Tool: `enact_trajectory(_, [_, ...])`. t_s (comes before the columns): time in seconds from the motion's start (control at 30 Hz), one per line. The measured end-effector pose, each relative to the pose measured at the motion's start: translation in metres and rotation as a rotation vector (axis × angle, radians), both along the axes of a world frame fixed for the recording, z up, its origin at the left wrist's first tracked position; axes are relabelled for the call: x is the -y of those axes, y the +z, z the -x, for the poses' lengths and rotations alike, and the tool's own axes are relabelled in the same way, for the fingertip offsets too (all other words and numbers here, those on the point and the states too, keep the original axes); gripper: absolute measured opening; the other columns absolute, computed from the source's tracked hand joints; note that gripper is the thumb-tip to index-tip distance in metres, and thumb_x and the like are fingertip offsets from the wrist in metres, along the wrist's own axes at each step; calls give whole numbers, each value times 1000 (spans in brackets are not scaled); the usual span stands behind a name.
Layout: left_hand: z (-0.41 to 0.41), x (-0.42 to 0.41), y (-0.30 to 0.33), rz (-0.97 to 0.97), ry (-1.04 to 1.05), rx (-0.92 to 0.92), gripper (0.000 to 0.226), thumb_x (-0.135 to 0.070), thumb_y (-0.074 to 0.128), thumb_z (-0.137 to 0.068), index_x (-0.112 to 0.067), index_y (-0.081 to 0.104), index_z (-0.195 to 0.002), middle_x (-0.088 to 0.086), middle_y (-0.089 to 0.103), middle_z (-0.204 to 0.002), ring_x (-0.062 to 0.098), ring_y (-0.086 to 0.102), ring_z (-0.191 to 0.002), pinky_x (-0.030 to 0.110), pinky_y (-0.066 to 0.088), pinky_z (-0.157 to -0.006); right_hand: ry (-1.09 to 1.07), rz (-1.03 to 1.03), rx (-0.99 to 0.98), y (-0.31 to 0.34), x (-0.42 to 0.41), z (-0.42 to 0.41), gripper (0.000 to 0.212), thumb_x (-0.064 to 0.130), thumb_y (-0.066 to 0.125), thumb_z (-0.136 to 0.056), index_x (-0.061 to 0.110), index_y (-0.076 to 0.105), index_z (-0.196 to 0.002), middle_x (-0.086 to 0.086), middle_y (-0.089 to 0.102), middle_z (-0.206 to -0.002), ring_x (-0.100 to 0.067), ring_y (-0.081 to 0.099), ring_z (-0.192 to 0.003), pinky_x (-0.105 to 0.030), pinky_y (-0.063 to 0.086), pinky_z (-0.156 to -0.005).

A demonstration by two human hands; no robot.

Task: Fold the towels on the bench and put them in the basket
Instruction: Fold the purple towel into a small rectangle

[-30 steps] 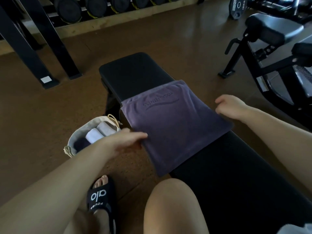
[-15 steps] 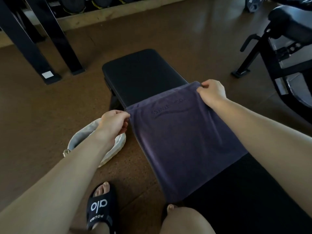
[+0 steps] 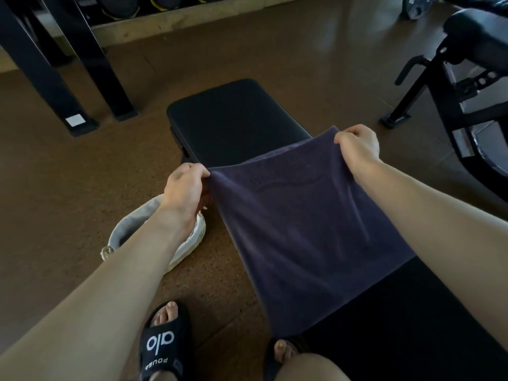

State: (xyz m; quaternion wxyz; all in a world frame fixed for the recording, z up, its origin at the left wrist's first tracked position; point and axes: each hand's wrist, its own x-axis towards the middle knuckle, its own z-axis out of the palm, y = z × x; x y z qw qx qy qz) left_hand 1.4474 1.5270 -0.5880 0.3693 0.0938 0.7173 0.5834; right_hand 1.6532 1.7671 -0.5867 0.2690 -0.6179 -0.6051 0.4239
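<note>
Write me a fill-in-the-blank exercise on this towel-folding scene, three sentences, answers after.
1. Both hands pinch the far corners of the purple ____.
2. The towel lies across the black ____, held by the left hand and right hand.
3. The white basket sits on the ____, under the left forearm.

Missing words: towel; bench; floor

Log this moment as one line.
left hand: pinches towel corner | right hand: pinches other corner | basket: floor, left of bench
</note>
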Motion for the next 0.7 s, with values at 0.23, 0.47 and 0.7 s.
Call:
enact_trajectory(0.23, [-1,0,-5,118,-146,-70,15,-19,63,-97,-16,65,-111,5,68,-108,21,67,-101,32,57,-76,127,31,93,-4,-3,5,11,23,66,-87,22,75,-93,4,70,-94,-12,62,-83,-30,51,-71])
enact_trajectory(0.47, [5,0,0,36,-175,-83,12,-21,59,-99,-20,70,-104,4,67,-105,21,64,-100,36,53,-83,46,-2,-109,-2,-2,10,22,17,53,-86,23,48,-65,10,44,-62,-13,42,-65,-32,36,-62])
enact_trajectory(0.7, [5,-5,-12,32,-64,-93,11,-23,63,-98,-21,71,-105,4,71,-101,25,67,-101,47,56,-95,87,-58,13,-4,-11,22,14,22,51,-94,23,53,-80,6,52,-79,-13,47,-70,-31,37,-61])
